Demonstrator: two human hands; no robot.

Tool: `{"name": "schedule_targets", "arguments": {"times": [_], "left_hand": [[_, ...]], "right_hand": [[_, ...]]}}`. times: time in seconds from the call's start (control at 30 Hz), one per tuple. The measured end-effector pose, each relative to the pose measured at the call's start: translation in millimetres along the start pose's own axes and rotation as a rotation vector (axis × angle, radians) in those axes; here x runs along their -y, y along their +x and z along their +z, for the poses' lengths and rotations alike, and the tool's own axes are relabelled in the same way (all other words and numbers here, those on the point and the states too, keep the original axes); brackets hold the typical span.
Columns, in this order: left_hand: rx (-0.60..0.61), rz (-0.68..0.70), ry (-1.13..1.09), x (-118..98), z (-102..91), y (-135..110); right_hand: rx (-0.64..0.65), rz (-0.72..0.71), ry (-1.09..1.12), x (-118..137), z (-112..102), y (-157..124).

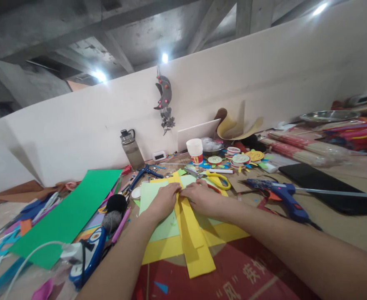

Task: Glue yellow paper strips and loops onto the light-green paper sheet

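Observation:
In the middle of the table my left hand [165, 201] and my right hand [200, 196] meet with fingers bent over a yellow paper strip [193, 233]. Both hands pinch its far part, and its near end spreads toward me in overlapping layers. Under it lie pale green paper sheets [163, 227] and a larger yellow sheet [163, 253]. Just beyond my right hand rest scissors with yellow handles [219, 180]. The fingertips are partly hidden behind my knuckles.
To the right lie a blue glue gun [291, 202] and a black phone-like slab [323, 187]. A green sheet [73, 216], a blue power strip [89, 258] and craft scraps cover the left. Behind stand a water bottle [132, 150] and a paper cup [195, 150].

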State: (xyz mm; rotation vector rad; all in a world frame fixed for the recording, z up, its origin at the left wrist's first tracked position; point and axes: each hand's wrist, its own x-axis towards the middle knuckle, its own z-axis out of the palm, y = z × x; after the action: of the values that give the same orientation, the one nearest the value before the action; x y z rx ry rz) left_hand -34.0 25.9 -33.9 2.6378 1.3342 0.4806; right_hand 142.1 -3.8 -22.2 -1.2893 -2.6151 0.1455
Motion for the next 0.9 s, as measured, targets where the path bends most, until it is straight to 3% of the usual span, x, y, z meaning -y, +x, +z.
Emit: {"name": "schedule_targets", "arguments": {"times": [0.33,0.6,0.9], "left_hand": [[-0.031,0.011,-0.031,6,4.7,0],[-0.086,0.026,-0.088,10,7.9,0],[-0.073,0.023,-0.103,15,10.0,0]], "right_hand": [[-0.001,0.005,0.025,0,0,1],[-0.113,-0.050,0.073,-10,11,4],[-0.052,-0.035,0.041,-10,4,1]]}}
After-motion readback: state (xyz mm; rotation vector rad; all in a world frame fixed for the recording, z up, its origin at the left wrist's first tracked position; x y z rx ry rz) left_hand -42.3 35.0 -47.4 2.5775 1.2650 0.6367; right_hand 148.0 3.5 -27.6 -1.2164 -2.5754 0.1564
